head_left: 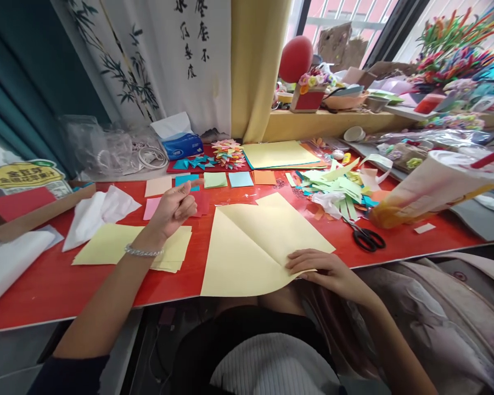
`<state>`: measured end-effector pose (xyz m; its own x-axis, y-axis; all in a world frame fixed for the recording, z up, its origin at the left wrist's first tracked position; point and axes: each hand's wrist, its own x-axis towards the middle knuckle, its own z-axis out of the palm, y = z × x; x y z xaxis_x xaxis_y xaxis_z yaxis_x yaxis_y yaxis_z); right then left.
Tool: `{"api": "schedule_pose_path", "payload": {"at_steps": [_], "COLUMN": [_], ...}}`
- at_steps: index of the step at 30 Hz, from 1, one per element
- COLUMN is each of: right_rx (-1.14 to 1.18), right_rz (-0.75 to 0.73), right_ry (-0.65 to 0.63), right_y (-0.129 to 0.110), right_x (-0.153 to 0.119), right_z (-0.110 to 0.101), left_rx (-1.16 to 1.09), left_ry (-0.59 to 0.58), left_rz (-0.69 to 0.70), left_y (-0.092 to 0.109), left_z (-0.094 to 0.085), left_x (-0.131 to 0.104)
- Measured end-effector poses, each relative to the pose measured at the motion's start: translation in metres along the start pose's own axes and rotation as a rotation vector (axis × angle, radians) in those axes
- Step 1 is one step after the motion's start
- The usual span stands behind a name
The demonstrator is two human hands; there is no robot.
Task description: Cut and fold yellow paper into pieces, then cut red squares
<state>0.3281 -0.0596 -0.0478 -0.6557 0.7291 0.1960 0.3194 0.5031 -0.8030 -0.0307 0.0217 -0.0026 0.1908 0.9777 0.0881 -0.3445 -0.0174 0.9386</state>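
A big yellow sheet [251, 247] lies on the red desk [45, 285], at the near edge, a bit right of the middle; its near corner hangs over the edge. It has a fold line down it, and one flap is folded over on the left.

The right hand [327, 270] lies flat on the sheet's near right corner; the fingers [302, 260] are stretched out and press the paper down (they are not pinching it); the sheet spreads out to the left of this hand and away from it, toward the window.

The left hand [173, 210] is lifted above the desk, left of the sheet and not touching it; it is curled into a loose fist, and I cannot tell if anything is inside. A bracelet [143, 252] is on that wrist. Under that arm lies a stack of yellow sheets [107, 247], near the left part of the desk; a white tissue [94, 216] lies just beside the stack, closer to the left edge.

Small paper squares [216, 180] sit in a row farther back, past the big sheet; black scissors [366, 238] lie near the right part of the near edge, close to the right hand but apart from it; a heap of paper strips [337, 189] is behind the scissors; a tissue box [181, 144] stands at the far edge.
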Motion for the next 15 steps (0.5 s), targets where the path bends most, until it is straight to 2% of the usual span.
{"api": "schedule_pose_path", "payload": {"at_steps": [2,4,6,8,10,12,15], "right_rx": [-0.008,-0.024,-0.033,-0.033,-0.033,-0.035,-0.021], "right_rz": [-0.003,-0.003,-0.011,-0.022,0.001,0.075,0.261], "right_ry": [-0.01,-0.023,-0.044,-0.068,-0.065,-0.005,0.222], "right_y": [0.0,0.001,0.002,0.002,0.001,0.001,0.006], "right_x": [0.0,0.0,-0.001,-0.002,-0.005,-0.01,-0.017], "right_z": [-0.001,-0.002,-0.003,-0.004,-0.005,-0.006,-0.009], "left_rx": [0.08,0.296,0.665,1.132,1.236,1.449,1.571], "left_ry": [-0.032,-0.094,-0.209,-0.405,-0.546,-0.644,-0.689], "left_rz": [0.075,0.16,0.249,0.312,0.309,0.351,0.351], "left_y": [-0.001,-0.006,-0.019,-0.035,-0.051,-0.061,-0.064], "left_z": [0.0,0.004,0.013,0.022,0.03,0.035,0.04], "left_x": [0.0,0.0,-0.003,-0.007,-0.013,-0.018,-0.024]}}
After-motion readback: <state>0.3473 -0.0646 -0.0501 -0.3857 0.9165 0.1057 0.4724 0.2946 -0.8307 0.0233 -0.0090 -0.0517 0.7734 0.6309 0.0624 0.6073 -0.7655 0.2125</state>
